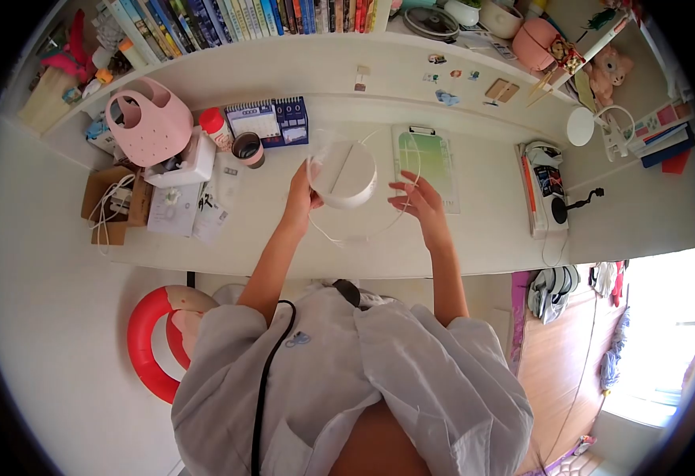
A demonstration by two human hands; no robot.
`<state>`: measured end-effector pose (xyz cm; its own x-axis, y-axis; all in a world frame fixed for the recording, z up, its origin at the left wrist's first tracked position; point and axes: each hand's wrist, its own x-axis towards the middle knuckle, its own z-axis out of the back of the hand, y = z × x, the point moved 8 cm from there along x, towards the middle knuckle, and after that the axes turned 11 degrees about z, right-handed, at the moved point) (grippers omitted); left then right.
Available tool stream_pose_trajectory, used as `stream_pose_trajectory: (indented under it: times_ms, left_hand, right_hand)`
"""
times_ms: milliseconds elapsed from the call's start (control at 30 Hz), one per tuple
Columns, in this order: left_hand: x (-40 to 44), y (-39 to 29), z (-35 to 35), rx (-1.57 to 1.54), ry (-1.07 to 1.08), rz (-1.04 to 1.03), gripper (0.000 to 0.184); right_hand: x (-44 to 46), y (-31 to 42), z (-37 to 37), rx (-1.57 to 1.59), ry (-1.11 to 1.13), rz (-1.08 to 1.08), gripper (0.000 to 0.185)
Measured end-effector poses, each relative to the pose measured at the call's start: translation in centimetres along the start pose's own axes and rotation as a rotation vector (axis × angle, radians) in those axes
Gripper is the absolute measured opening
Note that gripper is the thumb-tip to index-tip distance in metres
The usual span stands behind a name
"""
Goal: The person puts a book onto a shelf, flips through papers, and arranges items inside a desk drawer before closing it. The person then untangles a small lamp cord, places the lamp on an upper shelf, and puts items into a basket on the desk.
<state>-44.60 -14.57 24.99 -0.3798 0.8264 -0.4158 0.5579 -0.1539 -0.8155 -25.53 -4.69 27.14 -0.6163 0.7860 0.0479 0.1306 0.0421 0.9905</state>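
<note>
A white, round, drum-shaped device [349,176] with a line across its top is held above the desk; I cannot make out its exact kind. My left hand [304,190] grips it at its left side, the fingers partly hidden behind it. From the device a thin white cable [366,237] runs in a wide loop round it. On the right, my right hand [420,202] has the cable between its bent fingers, apart from the device. Behind that hand a green clipboard [425,163] lies on the desk.
A desk calendar [254,123], a dark cup [248,149], a red-capped container [215,127] and a pink bag-like holder [151,120] stand at the left. An open cardboard box [108,198] is at the desk's left edge. At the right are stacked books [539,194]. Shelves run along the back.
</note>
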Motion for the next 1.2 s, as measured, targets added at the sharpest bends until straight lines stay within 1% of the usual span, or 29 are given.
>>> stream_pose_trajectory:
  times_ms: [67, 100, 167, 200, 267, 300, 367, 400, 433, 500, 567, 600, 667, 700, 767, 800, 833, 867, 900, 933, 967, 1000, 1067, 1100, 1133, 1167, 1200]
  left_hand:
    - [-1.2, -2.1, -1.2, 0.158, 0.019, -0.144, 0.038]
    - [-2.1, -3.0, -1.9, 0.154, 0.016, -0.144, 0.038]
    - [-3.6, -4.4, -3.6, 0.223, 0.023, -0.113, 0.043]
    - [-3.2, -4.0, -3.3, 0.222, 0.023, -0.110, 0.043]
    - [-1.9, -2.3, -2.7, 0.301, 0.060, -0.030, 0.047]
    - [-2.0, -2.5, -2.8, 0.300, 0.060, -0.028, 0.047]
    - [-2.5, -3.0, -3.6, 0.287, 0.103, -0.015, 0.056]
    - [-2.4, -2.7, -3.0, 0.286, 0.104, -0.014, 0.056]
    - [-2.6, -2.4, -3.0, 0.153, 0.244, -0.031, 0.068]
    - [-2.7, -2.2, -3.5, 0.019, 0.385, -0.048, 0.081]
    - [-3.8, -3.8, -5.1, 0.323, 0.475, -0.409, 0.104]
    - [-4.3, -4.1, -5.9, 0.325, 0.475, -0.411, 0.104]
    - [-5.6, -5.5, -6.5, 0.369, 0.305, -0.468, 0.114]
    - [-5.4, -5.3, -6.6, 0.371, 0.305, -0.466, 0.114]
    - [-4.9, -4.8, -6.8, 0.278, 0.395, -0.422, 0.099]
    - [-4.9, -4.8, -6.7, 0.279, 0.395, -0.423, 0.099]
    - [-4.8, -4.5, -6.4, 0.257, 0.376, -0.375, 0.096]
    - [-4.7, -4.3, -6.1, 0.235, 0.358, -0.328, 0.093]
    - [-4.9, -4.4, -5.9, 0.237, 0.358, -0.328, 0.093]
    - [-4.9, -4.3, -5.5, 0.180, 0.366, -0.273, 0.093]
    - [-5.0, -4.1, -5.1, 0.122, 0.373, -0.217, 0.093]
    - [-4.9, -3.9, -4.5, 0.123, 0.373, -0.219, 0.093]
    - [-4.5, -3.0, -3.6, 0.071, 0.433, -0.230, 0.096]
    - [-4.7, -2.8, -3.5, 0.072, 0.433, -0.231, 0.096]
    - [-4.9, -2.4, -3.8, 0.016, 0.486, -0.184, 0.097]
    - [-5.0, -2.1, -4.1, -0.041, 0.537, -0.137, 0.098]
    - [-4.9, -2.2, -4.2, -0.041, 0.535, -0.140, 0.098]
  right_hand:
    - [0.0, 2.0, -1.7, 0.203, 0.031, -0.021, 0.061]
    - [0.1, 2.5, -2.2, 0.201, 0.034, -0.024, 0.061]
    - [-0.2, 4.5, -5.1, 0.370, 0.294, 0.088, 0.080]
    - [-0.2, 4.8, -5.7, 0.370, 0.293, 0.085, 0.080]
    - [-0.3, 6.6, -6.6, 0.323, 0.324, 0.255, 0.091]
    - [-0.3, 6.1, -6.5, 0.332, 0.303, 0.216, 0.093]
    - [-0.7, 6.2, -6.7, 0.330, 0.275, 0.242, 0.090]
    - [-0.9, 6.4, -6.7, 0.328, 0.247, 0.268, 0.087]
    - [-1.1, 6.5, -6.9, 0.327, 0.247, 0.269, 0.087]
    - [-1.3, 6.5, -6.6, 0.328, 0.163, 0.266, 0.082]
    - [-1.7, 6.2, -6.7, 0.332, 0.149, 0.276, 0.080]
    - [-1.9, 6.2, -6.7, 0.336, 0.135, 0.286, 0.079]
    - [-2.1, 5.9, -6.9, 0.325, 0.103, 0.258, 0.078]
    - [-2.2, 5.5, -6.9, 0.316, 0.069, 0.228, 0.077]
    - [-2.3, 5.2, -6.7, 0.294, 0.057, 0.210, 0.080]
    - [-2.3, 4.9, -6.4, 0.270, 0.047, 0.192, 0.083]
    - [-2.1, 4.6, -5.8, 0.271, 0.048, 0.193, 0.083]
    - [-2.0, 4.9, -6.1, 0.250, 0.229, 0.274, 0.086]
    - [-2.2, 5.0, -6.2, 0.226, 0.410, 0.355, 0.090]
    - [-1.7, 4.4, -5.0, 0.227, 0.411, 0.357, 0.090]
    - [-1.4, 4.3, -4.0, 0.390, 0.480, 0.390, 0.093]
    - [-1.4, 4.3, -3.3, 0.554, 0.549, 0.420, 0.097]
    - [-0.3, 2.8, -0.8, 0.900, 0.322, 0.307, 0.103]
    - [0.5, 2.2, -0.2, 1.069, 0.182, 0.214, 0.085]
    - [0.9, 2.5, -0.4, 1.069, 0.184, 0.215, 0.085]
    - [1.4, 2.8, -0.4, 0.402, 0.161, 0.333, 0.077]
    - [1.6, 3.7, -0.8, -0.267, 0.126, 0.422, 0.073]
